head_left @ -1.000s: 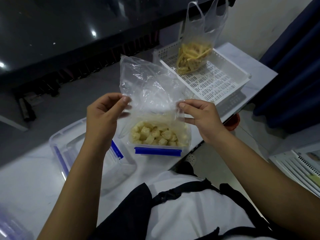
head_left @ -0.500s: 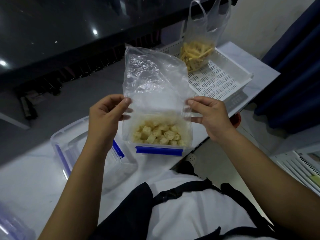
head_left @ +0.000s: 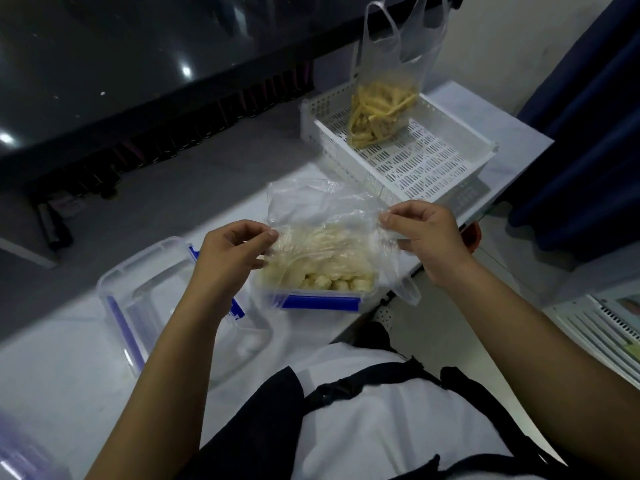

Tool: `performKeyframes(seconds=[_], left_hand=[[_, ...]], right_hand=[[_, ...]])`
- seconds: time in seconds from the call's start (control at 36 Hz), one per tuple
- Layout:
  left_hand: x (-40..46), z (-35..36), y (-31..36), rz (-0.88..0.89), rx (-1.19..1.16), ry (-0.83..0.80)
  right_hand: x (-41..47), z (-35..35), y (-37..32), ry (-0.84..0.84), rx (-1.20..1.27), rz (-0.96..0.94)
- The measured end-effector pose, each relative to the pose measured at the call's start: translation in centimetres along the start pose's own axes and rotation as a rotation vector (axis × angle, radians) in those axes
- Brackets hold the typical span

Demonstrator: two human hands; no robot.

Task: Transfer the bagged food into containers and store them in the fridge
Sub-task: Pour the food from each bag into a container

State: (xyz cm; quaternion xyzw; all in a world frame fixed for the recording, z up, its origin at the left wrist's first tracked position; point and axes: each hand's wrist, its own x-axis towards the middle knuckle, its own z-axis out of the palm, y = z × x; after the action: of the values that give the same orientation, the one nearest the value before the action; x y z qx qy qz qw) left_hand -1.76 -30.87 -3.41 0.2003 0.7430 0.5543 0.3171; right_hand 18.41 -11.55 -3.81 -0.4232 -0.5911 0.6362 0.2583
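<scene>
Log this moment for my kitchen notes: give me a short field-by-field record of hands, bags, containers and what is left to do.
left hand: pinches the emptied clear bag at its left edge
right hand: pinches the same bag at its right edge
emptied clear bag: limp, draped over the filled container
filled container: pale food cubes inside, blue clip in front, no lid on
second container: clear, blue clips, left of the filled one
bag of yellow strips: upright in the white slotted basket
left to do: strips still bagged; nothing stored yet

Clear bag is veiling most of the food cubes in the container. Left forearm is covering part of the lid. Bottom-left object is getting cropped, unidentifiable.
</scene>
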Motion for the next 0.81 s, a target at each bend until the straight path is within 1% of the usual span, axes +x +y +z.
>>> performKeyframes(seconds=[0.17,0.33,0.53,0.61,0.69,0.81], left_hand=[[-0.5,0.8,0.9,0.05,-0.084,-0.011],[0.1,2.2,3.0,0.137,-0.154,-0.023],[2.2,4.8,7.1,0.301,-0.216,-0.163],[3.4,6.5,9.0,0.354,-0.227,-0.229],[4.9,8.8,10.5,0.35,-0.202,-0.272],[7.0,12.5,11.0,0.321,-0.105,-0.317]], right_hand=[[-0.6,-1.3,-0.3,0.013,0.035,-0.01],[-0.8,-2.7,-2.1,0.088,0.058,-0.082],[-1.2,-5.8,-5.8,0.175,0.093,-0.257],[-1.1,-7.7,-7.0,0.226,0.079,-0.293],[-0.4,-9.9,-7.6,0.269,0.047,-0.301],[1.6,-12.9,-7.1,0.355,-0.034,-0.305]])
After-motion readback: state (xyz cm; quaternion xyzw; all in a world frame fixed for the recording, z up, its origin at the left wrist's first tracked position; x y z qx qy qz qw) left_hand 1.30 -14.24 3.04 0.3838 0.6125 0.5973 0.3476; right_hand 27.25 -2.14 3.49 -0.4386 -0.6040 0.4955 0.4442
